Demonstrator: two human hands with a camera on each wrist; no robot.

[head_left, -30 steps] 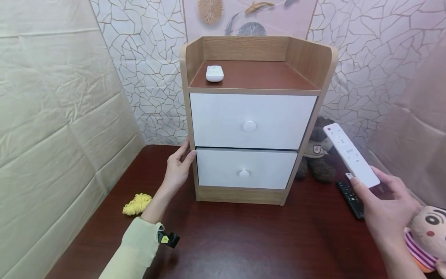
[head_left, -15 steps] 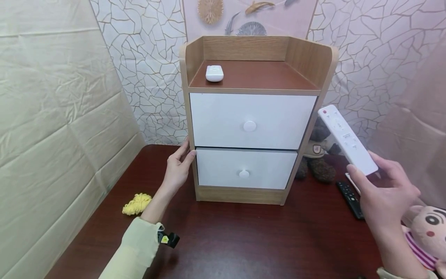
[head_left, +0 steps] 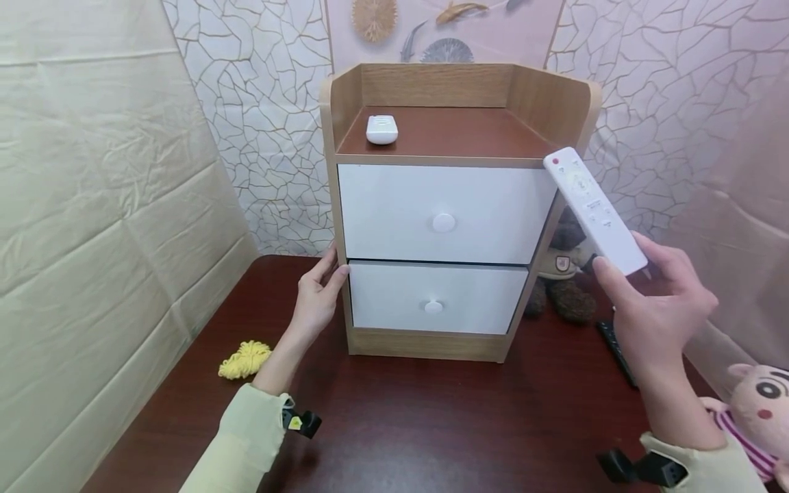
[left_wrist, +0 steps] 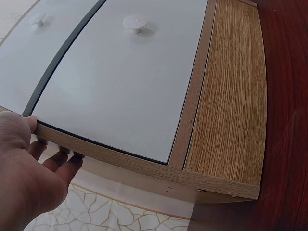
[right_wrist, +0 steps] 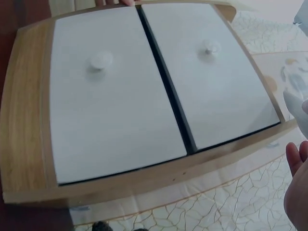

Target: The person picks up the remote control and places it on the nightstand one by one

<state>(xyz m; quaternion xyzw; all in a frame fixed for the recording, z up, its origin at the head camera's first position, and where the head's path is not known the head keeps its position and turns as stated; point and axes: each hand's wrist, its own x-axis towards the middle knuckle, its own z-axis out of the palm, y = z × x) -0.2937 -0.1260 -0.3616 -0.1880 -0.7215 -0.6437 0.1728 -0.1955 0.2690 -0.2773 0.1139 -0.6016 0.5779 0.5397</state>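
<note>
A small wooden cabinet (head_left: 425, 346) with two white drawers stands on the dark table, both drawers closed. My left hand (head_left: 316, 294) holds its left side, thumb at the front edge by the gap between the drawers; the left wrist view shows the fingers (left_wrist: 67, 166) bent against the side panel. In my right hand (head_left: 662, 311) is a white remote control (head_left: 594, 212), pinched near its lower end, buttons facing me and tilted up to the left. It overlaps the upper right corner of the cabinet in the head view. Only a sliver of it shows in the right wrist view.
A white rounded device (head_left: 382, 130) lies on the cabinet's top shelf. Yellow yarn (head_left: 244, 360) rests on the table at left. To the right are a black remote (head_left: 616, 352), partly hidden by my hand, a dark plush toy (head_left: 570, 298) and a pink-faced doll (head_left: 761, 404).
My right hand has lifted the white remote control up and to the left, toward the cabinet's top right corner. My left hand stays at the cabinet's side.
</note>
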